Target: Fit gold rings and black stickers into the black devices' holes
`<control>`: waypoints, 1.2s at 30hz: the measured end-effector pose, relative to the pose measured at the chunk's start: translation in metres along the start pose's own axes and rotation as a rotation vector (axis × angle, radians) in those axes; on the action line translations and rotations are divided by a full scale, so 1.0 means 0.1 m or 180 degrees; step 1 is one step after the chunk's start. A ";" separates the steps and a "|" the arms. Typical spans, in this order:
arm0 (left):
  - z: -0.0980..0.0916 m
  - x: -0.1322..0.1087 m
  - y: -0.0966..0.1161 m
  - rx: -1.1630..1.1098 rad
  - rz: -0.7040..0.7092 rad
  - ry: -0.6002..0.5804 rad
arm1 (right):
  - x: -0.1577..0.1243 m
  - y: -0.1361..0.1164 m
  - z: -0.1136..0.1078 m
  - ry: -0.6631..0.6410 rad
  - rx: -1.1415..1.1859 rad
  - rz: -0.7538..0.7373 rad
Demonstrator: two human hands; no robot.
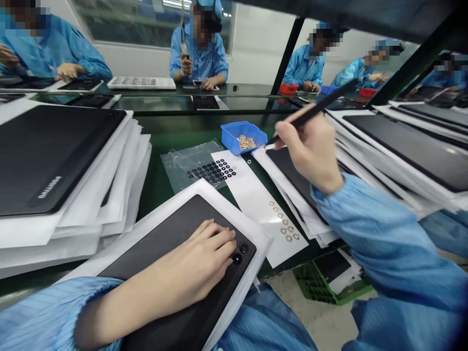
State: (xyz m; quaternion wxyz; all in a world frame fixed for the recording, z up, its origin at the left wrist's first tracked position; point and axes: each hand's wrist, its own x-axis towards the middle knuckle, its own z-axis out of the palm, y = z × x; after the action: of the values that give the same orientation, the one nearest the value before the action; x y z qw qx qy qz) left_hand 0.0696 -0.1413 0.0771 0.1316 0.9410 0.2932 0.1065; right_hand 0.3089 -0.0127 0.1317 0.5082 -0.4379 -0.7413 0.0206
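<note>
Legible marking: one. The back of the top black tablet [62, 146] in the left stack carries a white wordmark [49, 187], seen inverted and at an angle. It appears to read "SAMSUNG". The tablet [171, 229] under the left hand [197, 265] is largely covered, and nothing can be read there.

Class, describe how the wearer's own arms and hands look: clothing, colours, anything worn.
Both arms wear light blue, finely striped long sleeves: the left sleeve and the right sleeve, which is gathered at its cuff. The left hand and right hand are bare: no gloves, rings or watch visible.
</note>
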 end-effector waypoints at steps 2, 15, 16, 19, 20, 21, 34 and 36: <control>0.01 -0.01 0.01 -0.0016 -0.0046 0.0037 | 0.42 0.26 0.25 -0.0029 -0.0235 -0.0085; -0.33 0.07 -0.64 0.0077 -0.1393 0.0355 | 0.53 0.38 0.85 -0.1878 -0.0596 0.0257; -0.36 0.09 -0.79 0.0153 -0.1773 0.0356 | 0.44 0.30 0.94 -0.2057 -0.0537 0.0163; -0.35 0.15 -1.17 0.0395 -0.2510 0.0365 | 0.16 0.10 1.22 -0.2568 -0.0335 -0.0093; -0.33 0.16 -1.25 0.0459 -0.2666 0.0361 | 0.09 0.05 1.31 -0.2675 -0.0286 -0.0148; -0.29 0.17 -1.30 0.0506 -0.2788 0.0369 | 0.03 0.02 1.38 -0.2743 -0.0256 -0.0187; -0.01 0.13 -1.59 0.0638 -0.3655 0.1250 | -0.07 -0.02 1.70 -0.2363 -0.0246 0.0000; 0.00 0.13 -1.61 0.0566 -0.3633 0.1293 | -0.08 -0.04 1.74 -0.2359 -0.0160 -0.0039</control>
State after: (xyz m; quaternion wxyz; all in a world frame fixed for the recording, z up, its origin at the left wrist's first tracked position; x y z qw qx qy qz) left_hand -0.0040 -0.0056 0.0287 0.0304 0.6037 0.7779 0.1716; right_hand 0.1730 0.0513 0.0438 0.1945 -0.4087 -0.8779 0.1565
